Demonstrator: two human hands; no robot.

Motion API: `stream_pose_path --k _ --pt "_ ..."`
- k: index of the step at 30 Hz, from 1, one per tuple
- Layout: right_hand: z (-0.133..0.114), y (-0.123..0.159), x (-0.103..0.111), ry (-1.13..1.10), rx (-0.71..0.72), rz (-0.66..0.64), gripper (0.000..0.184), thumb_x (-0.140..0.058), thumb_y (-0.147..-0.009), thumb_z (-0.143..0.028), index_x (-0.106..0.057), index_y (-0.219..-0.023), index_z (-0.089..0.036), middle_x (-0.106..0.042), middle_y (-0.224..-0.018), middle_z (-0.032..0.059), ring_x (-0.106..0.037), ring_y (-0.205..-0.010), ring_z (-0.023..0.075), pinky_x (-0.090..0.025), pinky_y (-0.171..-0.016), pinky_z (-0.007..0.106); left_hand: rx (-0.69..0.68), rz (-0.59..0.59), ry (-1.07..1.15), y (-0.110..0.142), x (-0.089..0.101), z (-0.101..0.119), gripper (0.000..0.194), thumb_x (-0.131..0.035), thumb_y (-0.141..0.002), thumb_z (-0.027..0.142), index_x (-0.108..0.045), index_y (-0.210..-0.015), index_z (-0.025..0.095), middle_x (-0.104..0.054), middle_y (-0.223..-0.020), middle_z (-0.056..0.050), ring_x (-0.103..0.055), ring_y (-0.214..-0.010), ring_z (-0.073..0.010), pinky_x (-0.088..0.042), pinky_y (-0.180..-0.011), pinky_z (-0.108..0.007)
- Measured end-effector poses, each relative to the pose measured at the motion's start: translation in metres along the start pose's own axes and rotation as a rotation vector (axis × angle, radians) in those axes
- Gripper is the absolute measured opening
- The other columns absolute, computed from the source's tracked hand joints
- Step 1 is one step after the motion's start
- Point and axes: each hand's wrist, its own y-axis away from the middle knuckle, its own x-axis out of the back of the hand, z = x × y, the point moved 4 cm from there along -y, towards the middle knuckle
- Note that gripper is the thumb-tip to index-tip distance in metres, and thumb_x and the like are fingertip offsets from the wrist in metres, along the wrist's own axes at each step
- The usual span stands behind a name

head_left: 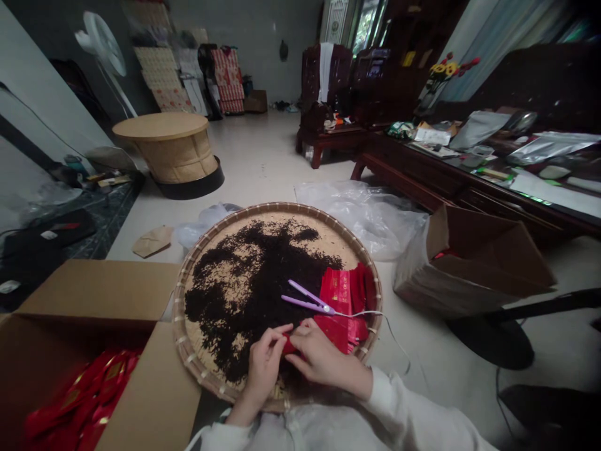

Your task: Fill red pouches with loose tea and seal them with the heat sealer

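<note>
My left hand (265,363) and my right hand (323,360) pinch a small red packet (290,344) between them, low over a round woven bamboo tray (282,210). Loose black tea leaves (248,282) cover much of the tray, right up to my fingers. A stack of red packets (340,307) lies on its right side. Across them rests a lilac heat-sealing clamp (305,299) with a white cord, just above my right hand. At lower left, an open cardboard box (94,294) holds more shiny red packets (79,394).
An open cardboard box (469,263) sits right of the tray, and a clear plastic bag (361,216) lies behind it. A dark wooden table (469,169) holds clutter and foil bags. Further back stand a round wooden side table (162,134) and a white fan (101,53).
</note>
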Motion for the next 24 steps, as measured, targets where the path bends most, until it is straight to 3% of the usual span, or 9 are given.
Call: stream_pose_path --k 3,6,11,14,18,21,24 --pt "0.001 -0.004 -0.001 -0.14 -0.049 -0.265 0.017 -0.063 -0.085 -0.031 -0.067 -0.09 -0.015 -0.066 -0.08 0.0033 -0.057 -0.074 0.016 -0.04 -0.075 0.028 -0.09 -0.108 -0.096 -0.001 0.002 0.008 0.018 -0.047 -0.088 0.02 -0.06 -0.076 0.02 -0.074 -0.107 -0.012 -0.07 -0.098 -0.0215 -0.056 -0.083 -0.033" --pt "0.002 -0.005 -0.008 -0.124 -0.069 -0.469 0.026 -0.058 -0.089 -0.038 -0.068 -0.095 -0.014 -0.067 -0.08 0.0043 -0.056 -0.07 0.0161 -0.04 -0.067 0.025 -0.183 -0.254 -0.182 -0.002 0.003 0.016 0.018 -0.048 -0.086 0.016 -0.065 -0.08 0.021 -0.074 -0.106 -0.009 -0.069 -0.1 -0.0204 -0.053 -0.088 -0.032" --pt "-0.001 -0.01 -0.013 0.028 -0.054 -0.477 0.032 -0.045 -0.096 -0.034 -0.068 -0.096 -0.013 -0.066 -0.073 0.0049 -0.053 -0.07 0.0174 -0.039 -0.084 0.035 -0.117 -0.35 -0.178 -0.008 0.009 0.015 0.02 -0.049 -0.087 0.019 -0.067 -0.078 0.021 -0.075 -0.105 -0.008 -0.07 -0.096 -0.0206 -0.052 -0.087 -0.032" --pt "-0.004 -0.012 -0.011 0.029 -0.025 -0.501 0.029 -0.047 -0.095 -0.031 -0.068 -0.087 -0.014 -0.065 -0.07 0.0038 -0.054 -0.07 0.0171 -0.038 -0.09 0.039 0.037 -0.372 -0.029 -0.011 0.011 0.004 0.017 -0.055 -0.084 0.021 -0.066 -0.096 0.021 -0.071 -0.114 -0.01 -0.066 -0.105 -0.0217 -0.048 -0.094 -0.034" --pt "-0.01 -0.012 -0.007 0.019 0.069 -0.473 0.024 -0.046 -0.095 -0.025 -0.067 -0.091 -0.014 -0.068 -0.083 0.0067 -0.059 -0.082 0.0195 -0.037 -0.095 0.045 0.246 -0.468 0.121 -0.008 0.007 -0.013 0.061 -0.069 -0.07 0.021 -0.051 -0.129 0.019 -0.071 -0.111 -0.01 -0.066 -0.102 -0.0227 -0.048 -0.093 -0.035" --pt "-0.012 -0.011 -0.005 -0.007 0.135 -0.426 0.02 -0.048 -0.094 -0.024 -0.065 -0.096 -0.015 -0.068 -0.096 0.0081 -0.061 -0.093 0.0201 -0.03 -0.104 0.051 0.288 -0.49 0.114 -0.006 0.006 -0.018 0.056 -0.069 -0.068 0.024 -0.058 -0.122 0.015 -0.073 -0.104 -0.009 -0.066 -0.096 -0.0238 -0.049 -0.089 -0.034" --pt "-0.008 -0.009 -0.009 -0.024 0.139 -0.476 0.022 -0.047 -0.095 -0.026 -0.067 -0.09 -0.017 -0.07 -0.088 0.0044 -0.064 -0.087 0.0191 -0.026 -0.107 0.055 0.278 -0.507 0.066 -0.005 0.006 -0.017 0.05 -0.068 -0.068 0.024 -0.065 -0.117 0.017 -0.07 -0.114 -0.009 -0.062 -0.106 -0.0259 -0.044 -0.096 -0.035"
